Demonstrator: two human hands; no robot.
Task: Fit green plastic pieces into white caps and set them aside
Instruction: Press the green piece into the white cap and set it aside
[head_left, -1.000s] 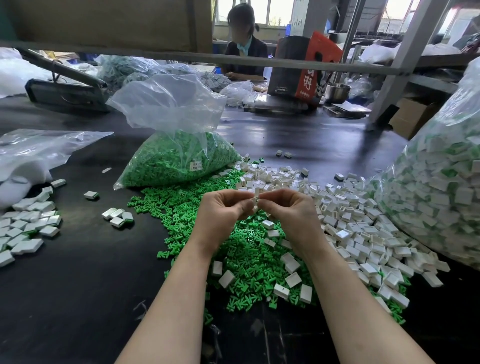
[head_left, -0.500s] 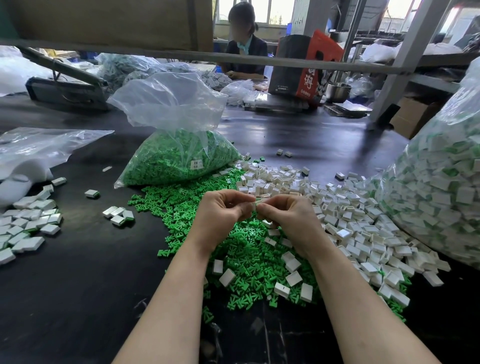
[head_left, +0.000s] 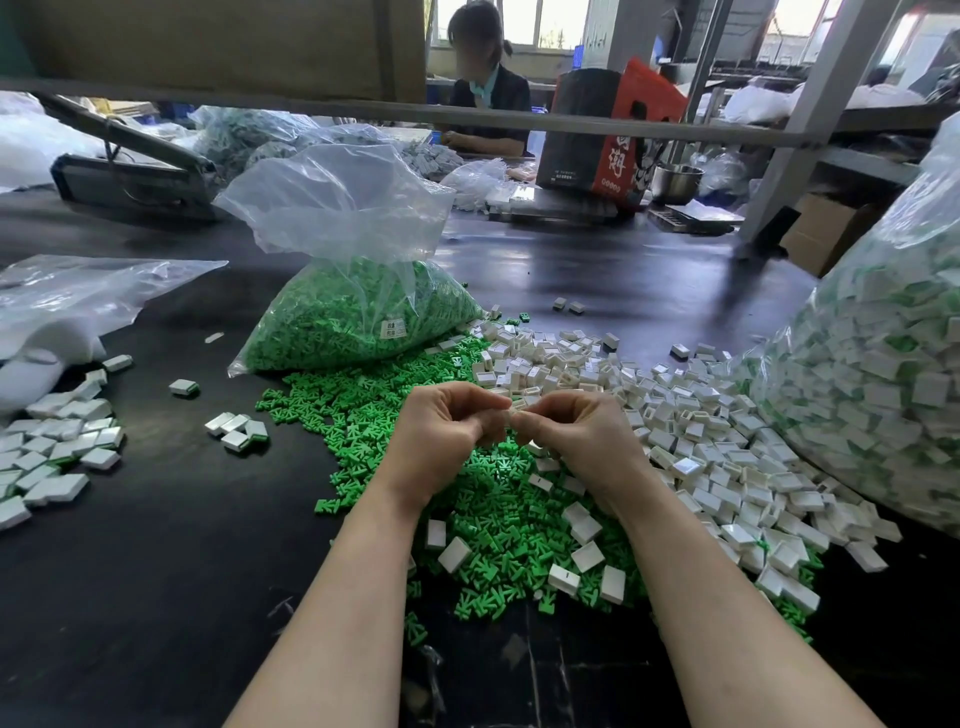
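My left hand (head_left: 447, 441) and my right hand (head_left: 576, 441) meet fingertip to fingertip above the piles, together pinching a small white cap (head_left: 519, 406); any green piece in it is hidden by the fingers. Below them spreads a pile of loose green plastic pieces (head_left: 498, 514). A pile of loose white caps (head_left: 691, 441) lies to the right of it. Finished caps (head_left: 47, 457) lie in a group at the far left, with a few more (head_left: 236, 430) nearer the middle.
A clear bag of green pieces (head_left: 358, 312) stands behind the piles. A big bag of white caps (head_left: 883, 395) fills the right edge. A flat clear bag (head_left: 78, 296) lies at left. The black tabletop (head_left: 156, 571) is bare at front left. Another person sits beyond the metal rail.
Both hands have stayed together and sunk slightly toward the piles, the fingers shifting on the small cap. Nothing else on the table has moved.
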